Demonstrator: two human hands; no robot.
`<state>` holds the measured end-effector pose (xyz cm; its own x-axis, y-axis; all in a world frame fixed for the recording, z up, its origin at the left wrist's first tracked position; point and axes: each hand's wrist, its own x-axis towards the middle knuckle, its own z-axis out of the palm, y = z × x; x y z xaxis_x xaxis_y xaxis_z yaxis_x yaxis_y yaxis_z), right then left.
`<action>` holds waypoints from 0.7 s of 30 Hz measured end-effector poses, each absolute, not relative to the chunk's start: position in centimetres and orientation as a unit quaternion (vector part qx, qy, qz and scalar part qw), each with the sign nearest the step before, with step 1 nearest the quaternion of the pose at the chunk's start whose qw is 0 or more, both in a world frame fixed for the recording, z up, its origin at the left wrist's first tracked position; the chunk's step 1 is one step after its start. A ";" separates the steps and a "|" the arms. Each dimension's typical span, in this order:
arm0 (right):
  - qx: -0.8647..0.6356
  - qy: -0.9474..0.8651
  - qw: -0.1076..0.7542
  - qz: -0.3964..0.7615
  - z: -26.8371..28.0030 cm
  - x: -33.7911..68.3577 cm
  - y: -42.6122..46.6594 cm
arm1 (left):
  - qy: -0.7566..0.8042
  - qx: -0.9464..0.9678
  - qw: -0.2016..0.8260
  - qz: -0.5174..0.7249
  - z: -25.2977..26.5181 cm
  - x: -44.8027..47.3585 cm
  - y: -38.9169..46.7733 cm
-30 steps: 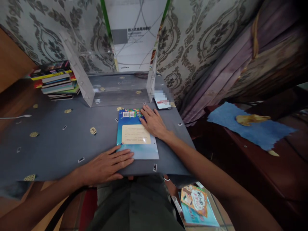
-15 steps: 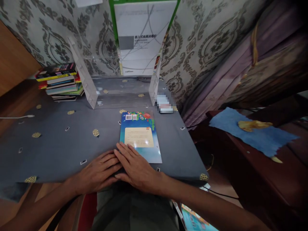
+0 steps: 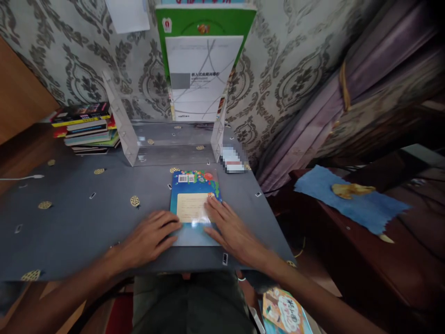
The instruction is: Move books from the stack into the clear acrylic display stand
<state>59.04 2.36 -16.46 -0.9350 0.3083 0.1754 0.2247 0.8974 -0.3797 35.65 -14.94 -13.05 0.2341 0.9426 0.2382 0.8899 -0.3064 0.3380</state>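
A blue picture book [image 3: 194, 235] lies flat on the grey tablecloth, with barcodes near its far edge and a cream text panel in the middle. At its left edge is my left hand [image 3: 155, 235], fingers stretched out and fingertips touching the cover. My right hand [image 3: 233, 232] rests over the right side, its fingers spread on the cover and thumb apart. Neither hand grips anything. Part of the book's right edge is hidden under the right hand.
A clear acrylic rack [image 3: 125, 125] stands behind the book, with a white booklet [image 3: 201, 74] upright in it. Stacked books [image 3: 86, 130] are at back left, a cable [image 3: 31, 177] at far left. To the right, a blue cloth [image 3: 323, 185] lies on dark furniture. Another book [image 3: 285, 311] is below the table.
My hands were together over the book's lower left corner; now they are apart, the right hand moved to the book's right side. The view has tilted up slightly.
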 end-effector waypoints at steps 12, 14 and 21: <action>-0.233 -0.956 0.084 0.160 -16.1 51.4 10.2 | 0.714 0.679 -0.008 0.169 -15.8 30.6 -3.9; -0.236 -0.955 0.100 0.152 -16.5 51.4 10.3 | 0.714 0.678 -0.016 0.174 -16.0 30.5 -3.7; -0.232 -0.952 0.135 0.145 -17.6 51.4 10.5 | 0.700 0.687 -0.040 0.191 -16.9 30.4 -3.9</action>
